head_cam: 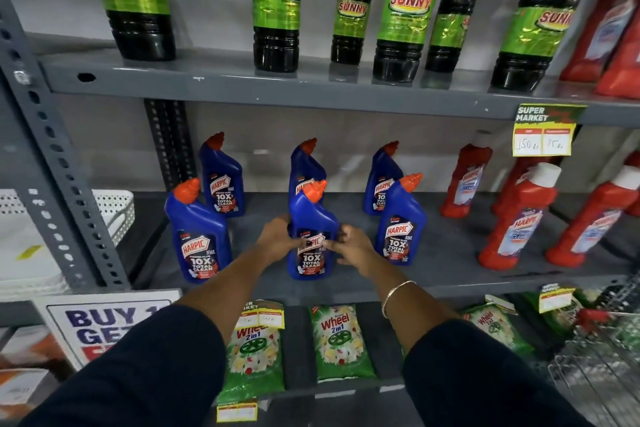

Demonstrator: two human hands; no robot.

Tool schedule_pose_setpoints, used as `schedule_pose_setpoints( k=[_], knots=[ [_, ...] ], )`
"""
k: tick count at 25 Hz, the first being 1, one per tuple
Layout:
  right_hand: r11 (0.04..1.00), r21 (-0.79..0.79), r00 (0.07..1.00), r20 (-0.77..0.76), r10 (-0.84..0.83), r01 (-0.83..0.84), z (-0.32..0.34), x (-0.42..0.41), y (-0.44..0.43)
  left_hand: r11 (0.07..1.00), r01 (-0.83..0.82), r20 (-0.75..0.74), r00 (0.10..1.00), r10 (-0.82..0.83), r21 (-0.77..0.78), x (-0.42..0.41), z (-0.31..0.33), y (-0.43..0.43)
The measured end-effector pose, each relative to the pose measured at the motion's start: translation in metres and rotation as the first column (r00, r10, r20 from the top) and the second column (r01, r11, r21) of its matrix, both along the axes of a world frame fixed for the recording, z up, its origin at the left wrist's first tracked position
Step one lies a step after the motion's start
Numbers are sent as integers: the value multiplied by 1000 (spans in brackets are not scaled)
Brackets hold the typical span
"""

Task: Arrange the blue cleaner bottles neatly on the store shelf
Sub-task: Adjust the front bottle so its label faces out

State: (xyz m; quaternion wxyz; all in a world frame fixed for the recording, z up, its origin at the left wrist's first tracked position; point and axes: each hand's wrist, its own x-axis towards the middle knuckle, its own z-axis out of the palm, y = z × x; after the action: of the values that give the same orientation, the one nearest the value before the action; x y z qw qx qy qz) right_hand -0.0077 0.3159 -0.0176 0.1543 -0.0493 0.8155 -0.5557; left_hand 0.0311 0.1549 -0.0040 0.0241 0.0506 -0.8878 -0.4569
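Observation:
Several blue cleaner bottles with orange caps stand upright on the grey middle shelf [450,274], in a back row and a front row. The front middle bottle [311,215] is held from both sides: my left hand [277,236] grips its left flank and my right hand [349,246] its right flank, fingers across the label. To its left stands a front bottle [199,236], to its right another [400,225]. Behind them stand three more: left [223,180], middle [306,166], partly hidden by the held one, and right [381,177].
Red cleaner bottles [519,218] stand on the same shelf to the right. Dark bottles with green labels [403,14] line the shelf above. Green detergent packets [341,343] lie on the shelf below. A wire basket [602,367] is at the lower right, a white tray [114,211] at the left.

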Motion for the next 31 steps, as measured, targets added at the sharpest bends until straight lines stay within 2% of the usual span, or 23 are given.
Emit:
schedule_pose_setpoints(
  k=[13,16,18,19,22,24,25,26,28,31],
  knots=[
    [999,49,1000,-19,-4,5,-1,1,1,999,40,48,998,-39,-25,0,1,-3],
    [995,104,998,-63,16,-10,-4,0,10,989,80,48,995,-86,127,6,8,-2],
    [984,138,987,-135,-93,111,-4,-3,25,977,-9,-95,995,30,213,7,17,3],
    [964,184,968,-193,-158,194,-3,-5,35,980,-51,-192,977,89,194,6,23,7],
    [851,308,897,-270,-351,426,4,-9,73,966,-237,-466,870,164,-103,0,42,30],
    [817,258,852,-252,-458,516,2,-17,102,896,-322,-641,766,55,-307,-5,51,58],
    [817,217,840,-243,-485,534,0,-23,116,863,-329,-678,734,-22,-384,-9,50,75],
    [833,195,850,-226,-476,518,-1,-32,131,846,-314,-681,728,-78,-432,-15,46,95],
    [898,183,912,-185,-367,399,-8,-48,149,880,-222,-587,806,-77,-421,-34,33,129],
    [965,158,974,-130,-188,207,-21,-76,168,984,-23,-290,957,-30,-177,-67,19,168]
  ],
)
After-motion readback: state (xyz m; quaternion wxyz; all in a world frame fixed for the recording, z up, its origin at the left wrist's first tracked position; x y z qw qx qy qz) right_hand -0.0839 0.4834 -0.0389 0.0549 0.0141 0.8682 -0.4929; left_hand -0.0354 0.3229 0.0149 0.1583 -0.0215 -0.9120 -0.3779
